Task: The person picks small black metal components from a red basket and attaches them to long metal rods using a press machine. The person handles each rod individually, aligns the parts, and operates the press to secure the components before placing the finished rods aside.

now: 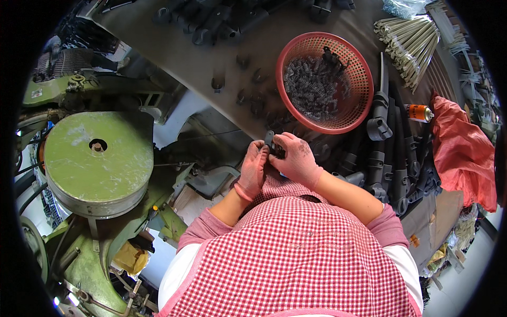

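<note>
Both hands wear pinkish gloves with dark smudges and meet at the table's near edge, in front of my checked apron. My left hand (252,170) is closed, thumb and fingers pinching a small dark grey part with a rounded tip (269,138). Against the same part, the fingers of my right hand (297,157) are curled; most of it is hidden between the gloves. Just beyond them stands a red perforated plastic basket (327,128) holding many small metal coil springs (315,87) and a few black pieces. Small dark curved pieces (217,83) lie scattered left of the basket.
A green machine with a round cover (97,158) stands at left. Long dark grey parts (379,116) are stacked right of the basket, beside an orange can (419,113) and a red sack (459,153). Bundled pale rods (409,45) and dark parts (227,21) lie farther back.
</note>
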Demonstrator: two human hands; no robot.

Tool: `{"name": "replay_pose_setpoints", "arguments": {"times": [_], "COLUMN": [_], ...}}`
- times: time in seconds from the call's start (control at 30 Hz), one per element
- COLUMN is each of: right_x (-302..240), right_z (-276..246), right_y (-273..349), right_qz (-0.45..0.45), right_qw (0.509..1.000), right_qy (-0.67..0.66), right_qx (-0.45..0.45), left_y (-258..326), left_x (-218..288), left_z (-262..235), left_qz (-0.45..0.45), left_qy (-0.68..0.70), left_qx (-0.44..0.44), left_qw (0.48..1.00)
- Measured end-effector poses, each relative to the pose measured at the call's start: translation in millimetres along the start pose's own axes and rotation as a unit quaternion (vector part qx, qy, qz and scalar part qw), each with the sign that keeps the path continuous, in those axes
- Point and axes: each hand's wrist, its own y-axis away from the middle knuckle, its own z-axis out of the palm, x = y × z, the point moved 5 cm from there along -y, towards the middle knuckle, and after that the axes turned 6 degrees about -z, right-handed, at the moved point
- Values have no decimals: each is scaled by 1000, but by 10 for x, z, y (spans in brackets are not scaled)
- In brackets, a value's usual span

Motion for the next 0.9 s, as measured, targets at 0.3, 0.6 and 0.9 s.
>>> {"name": "replay_pose_setpoints", "arguments": {"times": [0.3, 0.6, 0.9], "right_x": [486, 357, 577], "right_z": [921, 447, -808], "right_y": [-696, -234, 1028], "right_qz": [-38, -140, 286], "right_qw": [931, 978, 826], "right_qy": [263, 153, -452], "right_qx": [-252, -7, 177], "left_y": [-568, -1951, -2920], "left_x": [843, 784, 95], "left_z": [-570, 1725, 2156], "left_qz": [156, 328, 222], "left_qy": [-300, -706, -775], "left_qx": [160, -120, -8], "left_qw": [927, 616, 592]}}
